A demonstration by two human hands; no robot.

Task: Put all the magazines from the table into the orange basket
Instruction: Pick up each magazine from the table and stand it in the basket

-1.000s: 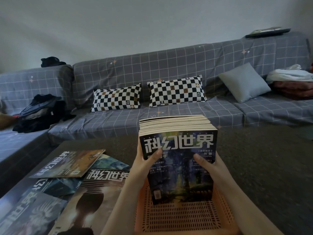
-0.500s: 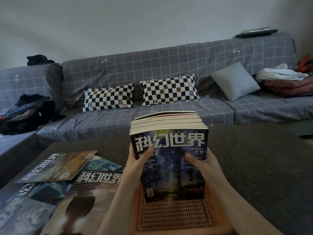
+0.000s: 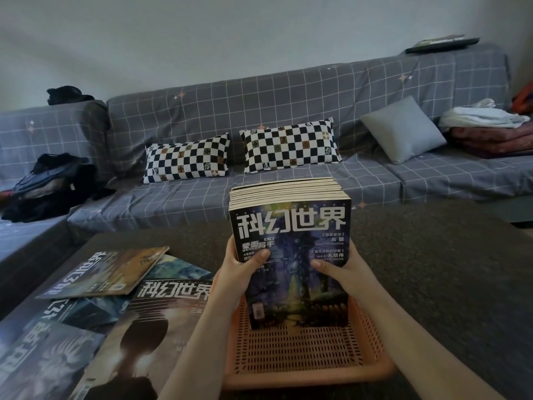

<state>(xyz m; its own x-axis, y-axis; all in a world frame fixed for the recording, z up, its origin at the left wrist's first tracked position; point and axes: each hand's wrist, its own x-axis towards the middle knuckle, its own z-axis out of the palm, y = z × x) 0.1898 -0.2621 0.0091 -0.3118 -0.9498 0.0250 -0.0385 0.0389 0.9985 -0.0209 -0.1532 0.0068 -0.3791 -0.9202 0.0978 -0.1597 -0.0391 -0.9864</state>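
Mag stack point(image 3: 291, 255) unmoved, both hands grip it, basket point(image 3: 305, 356) on prob. dark table point(image 3: 432, 269).

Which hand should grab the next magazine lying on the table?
The left hand. The loose magazines lie on the left side of the table, right beside that arm. The right hand could keep steadying the stack standing in the basket.

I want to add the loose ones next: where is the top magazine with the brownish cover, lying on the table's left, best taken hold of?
Probably by its far right corner, coming from the right. The brownish magazine lies flat on top of the others, and that corner juts out over the teal magazine, so fingers could slip under it. Both hands are busy gripping the stack in the orange basket.
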